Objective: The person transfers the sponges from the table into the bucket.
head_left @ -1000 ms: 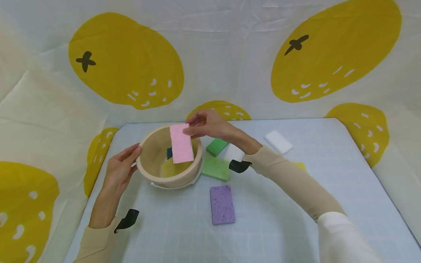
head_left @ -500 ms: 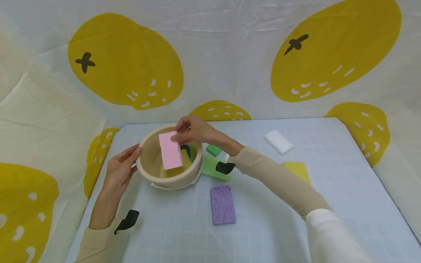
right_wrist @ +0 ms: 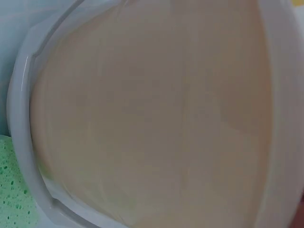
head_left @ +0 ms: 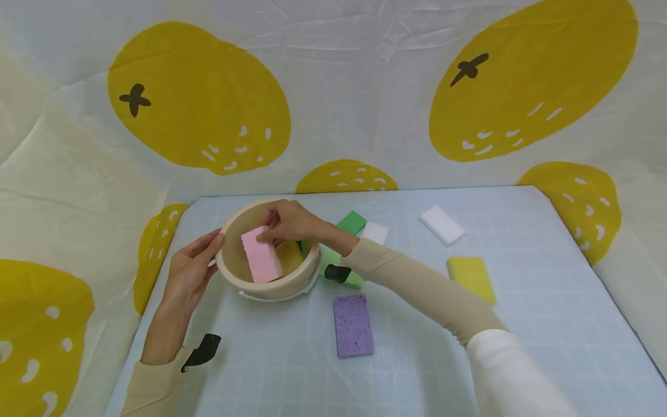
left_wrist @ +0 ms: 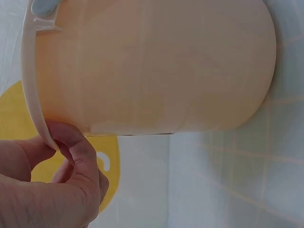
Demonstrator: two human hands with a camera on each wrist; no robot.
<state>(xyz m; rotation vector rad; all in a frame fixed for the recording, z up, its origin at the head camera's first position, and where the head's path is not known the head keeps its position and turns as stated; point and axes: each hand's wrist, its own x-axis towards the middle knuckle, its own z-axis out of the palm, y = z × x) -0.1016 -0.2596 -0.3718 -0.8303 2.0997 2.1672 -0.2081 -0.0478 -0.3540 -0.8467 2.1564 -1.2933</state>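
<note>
A cream bucket (head_left: 292, 284) stands at the left of the table. My left hand (head_left: 189, 266) pinches its left rim between thumb and fingers; the left wrist view shows the same grip on the bucket's rim (left_wrist: 35, 95). Over the bucket's mouth, my right hand (head_left: 292, 223) pinches a pink sponge (head_left: 261, 255) by its upper end, the sponge tilted and its lower part inside the bucket. Under it lies a yellow sponge (head_left: 289, 258), with a strip of green beside it. In the right wrist view the bucket's wall (right_wrist: 152, 114) hides nearly all of that hand and the sponge.
Right of the bucket lie a light green sponge (head_left: 356, 281), partly under the right wrist, a dark green one (head_left: 352, 222) and a white one (head_left: 376, 233). A purple sponge (head_left: 353, 325) is nearer. Farther right are a white block (head_left: 442, 225) and a yellow sponge (head_left: 472, 279).
My right hand has moved left and down with the pink sponge, from above the bucket's right side into its mouth. My left hand has kept its hold on the rim.
</note>
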